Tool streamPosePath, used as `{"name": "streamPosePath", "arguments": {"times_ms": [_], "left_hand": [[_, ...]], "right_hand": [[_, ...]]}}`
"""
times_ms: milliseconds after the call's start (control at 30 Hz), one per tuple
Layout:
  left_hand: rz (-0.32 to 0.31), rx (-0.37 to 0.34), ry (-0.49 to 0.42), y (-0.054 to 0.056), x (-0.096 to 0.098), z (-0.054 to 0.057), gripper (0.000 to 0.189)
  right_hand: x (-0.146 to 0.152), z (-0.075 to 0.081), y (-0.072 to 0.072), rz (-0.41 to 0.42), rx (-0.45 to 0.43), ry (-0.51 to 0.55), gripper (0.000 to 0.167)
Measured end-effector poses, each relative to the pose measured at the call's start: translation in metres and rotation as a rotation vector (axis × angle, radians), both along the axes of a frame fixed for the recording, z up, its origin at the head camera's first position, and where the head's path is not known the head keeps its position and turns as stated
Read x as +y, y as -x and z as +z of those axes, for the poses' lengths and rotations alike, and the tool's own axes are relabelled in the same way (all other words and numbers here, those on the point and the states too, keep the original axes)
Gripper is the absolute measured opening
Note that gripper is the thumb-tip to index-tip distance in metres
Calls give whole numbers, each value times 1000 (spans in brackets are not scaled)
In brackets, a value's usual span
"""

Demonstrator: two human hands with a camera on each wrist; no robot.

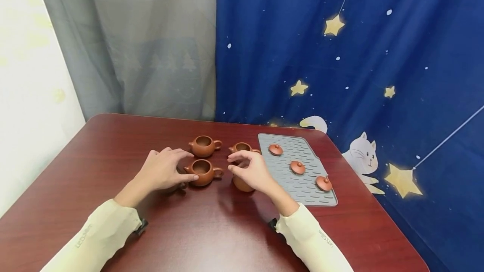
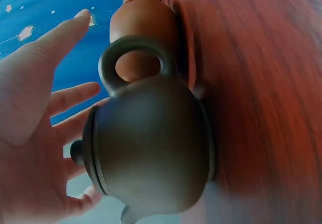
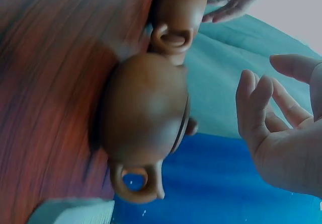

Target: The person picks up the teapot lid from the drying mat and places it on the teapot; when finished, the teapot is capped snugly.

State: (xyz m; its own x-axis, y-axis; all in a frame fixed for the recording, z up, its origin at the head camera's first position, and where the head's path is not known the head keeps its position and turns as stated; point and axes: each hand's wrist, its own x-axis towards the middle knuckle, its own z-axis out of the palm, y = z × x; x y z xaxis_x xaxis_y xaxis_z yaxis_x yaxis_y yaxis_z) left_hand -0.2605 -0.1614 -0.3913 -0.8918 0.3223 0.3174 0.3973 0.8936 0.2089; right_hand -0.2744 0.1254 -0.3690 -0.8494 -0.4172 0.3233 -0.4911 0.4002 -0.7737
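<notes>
My left hand hovers with fingers spread over a dark lidded teapot, which it mostly hides in the head view. Its thumb overlaps a lidless reddish-brown teapot there. Over a lighter brown lidded teapot hangs my right hand, fingers loosely bent and nothing between them. In the right wrist view those fingertips are apart from that pot's lid knob. Two more lidless reddish-brown teapots stand behind, one at the back left and one partly covered by my right hand.
A grey textured mat lies on the right of the dark red table. Three reddish-brown lids rest on it: a far lid, a middle lid and a near lid. Curtains hang behind the table.
</notes>
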Motion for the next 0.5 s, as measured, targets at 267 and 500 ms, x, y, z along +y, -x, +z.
{"name": "streamPosePath", "arguments": {"times_ms": [267, 500], "left_hand": [[-14, -76, 15, 8, 11, -4, 66], [-9, -149, 19, 16, 12, -2, 60]], "right_hand": [[26, -1, 3, -41, -62, 52, 24], [44, 0, 9, -97, -70, 51, 22]]}}
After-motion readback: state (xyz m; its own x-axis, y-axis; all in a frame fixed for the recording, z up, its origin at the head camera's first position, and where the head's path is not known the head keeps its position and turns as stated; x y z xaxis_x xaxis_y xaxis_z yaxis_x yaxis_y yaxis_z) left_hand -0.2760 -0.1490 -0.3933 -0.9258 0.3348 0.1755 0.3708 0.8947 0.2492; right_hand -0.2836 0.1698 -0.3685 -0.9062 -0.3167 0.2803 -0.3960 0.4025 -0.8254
